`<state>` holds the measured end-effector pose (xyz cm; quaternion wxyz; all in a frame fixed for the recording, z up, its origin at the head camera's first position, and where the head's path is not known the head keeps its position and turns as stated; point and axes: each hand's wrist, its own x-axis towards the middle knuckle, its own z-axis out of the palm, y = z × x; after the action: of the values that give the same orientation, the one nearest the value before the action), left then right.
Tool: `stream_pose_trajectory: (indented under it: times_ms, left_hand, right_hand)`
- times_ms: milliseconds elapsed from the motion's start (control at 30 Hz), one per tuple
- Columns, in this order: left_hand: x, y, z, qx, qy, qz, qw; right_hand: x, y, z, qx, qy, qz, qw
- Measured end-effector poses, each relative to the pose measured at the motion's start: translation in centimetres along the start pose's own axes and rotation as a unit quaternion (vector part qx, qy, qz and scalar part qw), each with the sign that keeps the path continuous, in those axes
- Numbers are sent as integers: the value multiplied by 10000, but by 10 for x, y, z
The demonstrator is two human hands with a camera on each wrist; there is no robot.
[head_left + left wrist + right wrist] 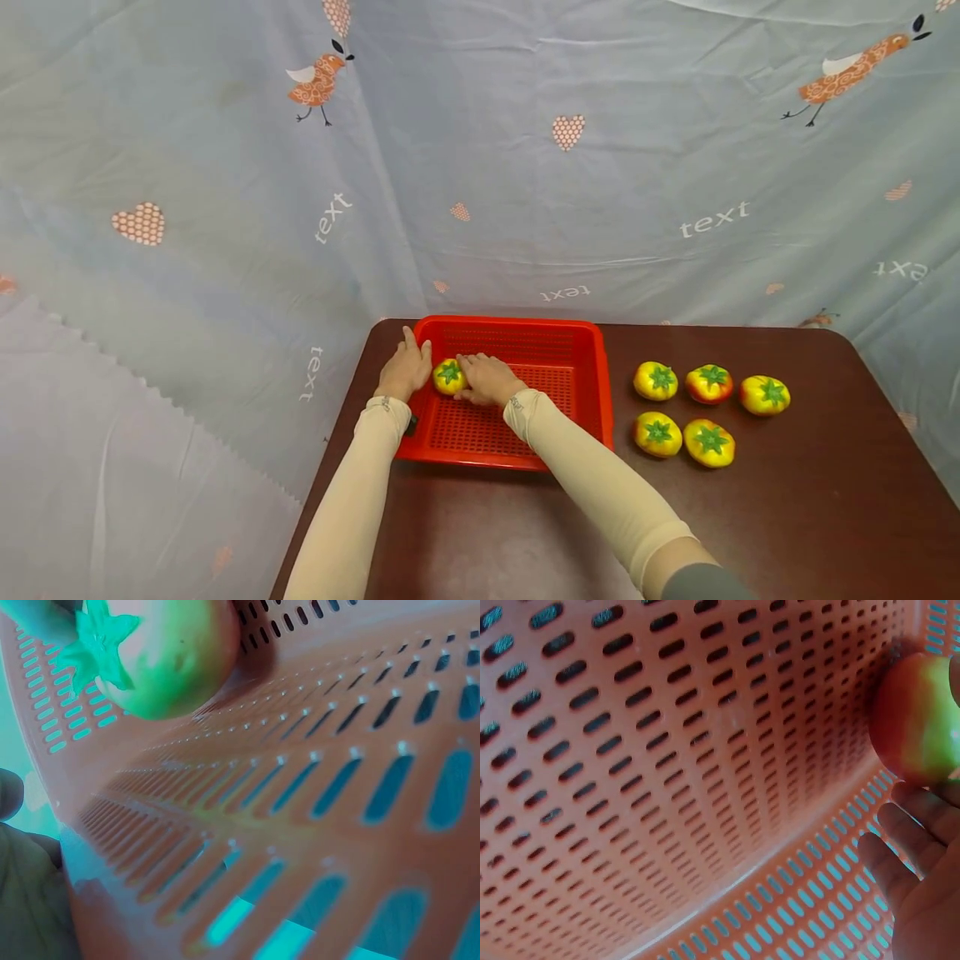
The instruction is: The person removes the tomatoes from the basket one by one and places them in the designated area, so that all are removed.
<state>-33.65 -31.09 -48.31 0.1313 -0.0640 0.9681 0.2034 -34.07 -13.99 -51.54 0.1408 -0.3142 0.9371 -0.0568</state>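
Observation:
In the head view, a red perforated plastic basket [558, 323] sits on the table. Inside its left end lies a yellow-and-red fruit with a green star-shaped top [450, 377]. My right hand [489, 382] reaches in and holds this fruit from the right, fingers and thumb either side. The right wrist view has the fruit [915, 720] at its right edge, with fingertips [907, 796] against its underside. My left hand [405, 368] grips the basket's left rim, thumb toward the inside; in the left wrist view its other fingers are mostly hidden.
To the right of the basket, several similar fruits [710, 384] lie in two rows on the dark brown table [810, 492]. A printed grey-blue curtain [480, 208] hangs along the table's back and left sides. A small black object [411, 426] shows by the left sleeve.

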Motion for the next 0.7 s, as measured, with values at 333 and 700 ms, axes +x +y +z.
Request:
stream_pose_trajectory:
  times_ms: [333, 700]
  left_hand:
    - [-2, 0, 0, 12, 19, 3, 10000]
    - [2, 0, 0, 29, 43, 35, 10000]
  right_hand:
    - [7, -7, 8, 41, 201, 182, 9996]
    - [7, -2, 7, -162, 417, 71, 9990]
